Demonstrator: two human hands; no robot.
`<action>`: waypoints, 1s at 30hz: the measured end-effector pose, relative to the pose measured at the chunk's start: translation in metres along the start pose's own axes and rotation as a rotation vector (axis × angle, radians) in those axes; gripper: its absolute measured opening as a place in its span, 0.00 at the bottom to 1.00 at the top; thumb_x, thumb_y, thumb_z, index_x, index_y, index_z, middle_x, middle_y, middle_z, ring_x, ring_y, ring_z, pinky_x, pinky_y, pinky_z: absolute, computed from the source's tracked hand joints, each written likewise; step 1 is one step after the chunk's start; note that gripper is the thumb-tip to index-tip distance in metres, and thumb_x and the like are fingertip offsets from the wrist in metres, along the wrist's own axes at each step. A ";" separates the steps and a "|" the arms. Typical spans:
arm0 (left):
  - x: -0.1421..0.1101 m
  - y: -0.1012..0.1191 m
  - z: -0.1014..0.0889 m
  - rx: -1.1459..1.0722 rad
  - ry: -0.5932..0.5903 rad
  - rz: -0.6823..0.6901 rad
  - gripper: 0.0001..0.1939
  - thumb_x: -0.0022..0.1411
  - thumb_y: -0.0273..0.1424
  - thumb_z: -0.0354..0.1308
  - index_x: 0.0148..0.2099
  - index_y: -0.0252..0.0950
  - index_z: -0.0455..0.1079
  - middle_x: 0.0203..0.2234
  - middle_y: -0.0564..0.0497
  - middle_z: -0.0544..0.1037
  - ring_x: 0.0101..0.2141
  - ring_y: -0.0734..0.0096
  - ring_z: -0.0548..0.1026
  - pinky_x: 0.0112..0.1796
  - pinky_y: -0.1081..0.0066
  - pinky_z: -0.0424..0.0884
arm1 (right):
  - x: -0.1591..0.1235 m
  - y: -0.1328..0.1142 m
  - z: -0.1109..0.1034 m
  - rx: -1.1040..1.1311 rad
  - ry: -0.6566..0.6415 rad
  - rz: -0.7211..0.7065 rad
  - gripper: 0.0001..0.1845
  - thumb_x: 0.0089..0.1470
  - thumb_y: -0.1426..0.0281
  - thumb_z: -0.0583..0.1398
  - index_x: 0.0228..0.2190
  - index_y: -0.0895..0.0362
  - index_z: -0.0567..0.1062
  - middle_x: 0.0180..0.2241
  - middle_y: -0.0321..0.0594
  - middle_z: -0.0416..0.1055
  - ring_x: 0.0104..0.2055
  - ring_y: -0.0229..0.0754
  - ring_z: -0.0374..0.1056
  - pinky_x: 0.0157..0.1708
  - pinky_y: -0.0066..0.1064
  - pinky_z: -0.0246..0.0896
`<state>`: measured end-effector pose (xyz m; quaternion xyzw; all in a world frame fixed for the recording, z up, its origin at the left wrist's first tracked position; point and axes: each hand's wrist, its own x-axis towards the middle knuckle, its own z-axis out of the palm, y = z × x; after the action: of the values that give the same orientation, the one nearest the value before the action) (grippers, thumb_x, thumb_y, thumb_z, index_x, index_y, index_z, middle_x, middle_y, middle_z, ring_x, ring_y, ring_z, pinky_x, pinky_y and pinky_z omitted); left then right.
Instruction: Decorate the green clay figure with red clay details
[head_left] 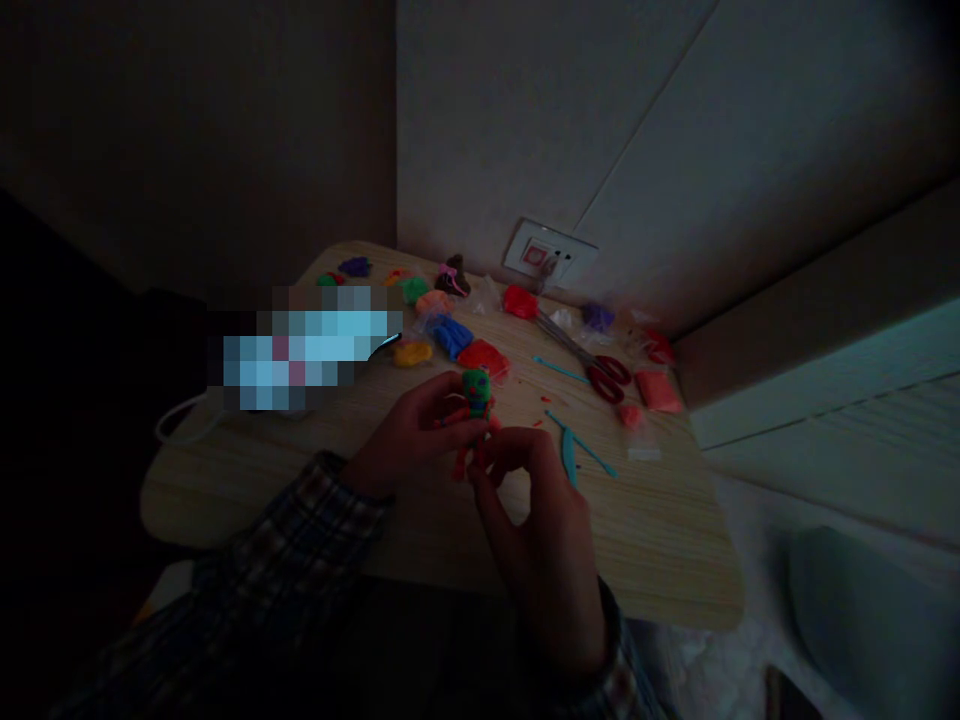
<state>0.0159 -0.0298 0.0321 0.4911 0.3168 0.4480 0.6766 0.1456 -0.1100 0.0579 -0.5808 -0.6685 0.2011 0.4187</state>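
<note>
- Plaid sleeves (330, 510) are worn on both forearms, at the near edge of the table (660, 550).
- Between the hands, above the tabletop, a small green-headed figure (478, 400) with red limbs is held upright, head uppermost.
- Its body is pinched by the thumb and fingers of the left hand (409, 430).
- By its legs, the thumb and forefinger of the right hand (547, 530) are brought close together; whether anything is gripped between them cannot be told.
- Just beyond the figure, a red packet (486, 358), a blue packet (452, 337) and a yellow packet (412, 353) are grouped.
- To the right, a curved turquoise tool (568, 455) and thin turquoise sticks (596, 452) are laid, near red-handled scissors (607, 380).
- Farther back, a brown figure (454, 275) is decorated with a pink bow.
- On the left, a pixelated area (315, 345) is seen, its contents hidden.
- Behind the table, a socket (551, 252) is set into the wall (480, 130).
</note>
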 end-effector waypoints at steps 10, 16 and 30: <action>0.000 -0.005 -0.002 -0.054 0.013 0.027 0.12 0.50 0.27 0.68 0.38 0.37 0.72 0.30 0.57 0.77 0.34 0.72 0.76 0.39 0.72 0.71 | -0.003 0.002 -0.007 0.035 0.027 -0.004 0.09 0.58 0.78 0.59 0.35 0.51 0.67 0.30 0.30 0.69 0.32 0.38 0.66 0.33 0.31 0.60; -0.002 -0.002 -0.001 -0.077 0.011 0.012 0.12 0.51 0.29 0.68 0.38 0.38 0.71 0.33 0.55 0.76 0.36 0.70 0.76 0.39 0.69 0.72 | -0.002 0.001 -0.008 0.057 0.090 -0.011 0.10 0.58 0.79 0.59 0.36 0.52 0.67 0.30 0.30 0.69 0.31 0.36 0.66 0.33 0.29 0.61; 0.000 -0.004 -0.001 -0.114 0.026 0.017 0.12 0.49 0.26 0.68 0.38 0.39 0.73 0.32 0.58 0.77 0.34 0.73 0.75 0.35 0.75 0.72 | -0.002 0.000 -0.009 0.035 0.016 -0.032 0.08 0.58 0.79 0.58 0.34 0.53 0.70 0.29 0.31 0.72 0.32 0.39 0.67 0.33 0.32 0.61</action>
<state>0.0163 -0.0302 0.0285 0.4486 0.2955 0.4772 0.6955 0.1526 -0.1136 0.0623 -0.5641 -0.6706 0.2014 0.4376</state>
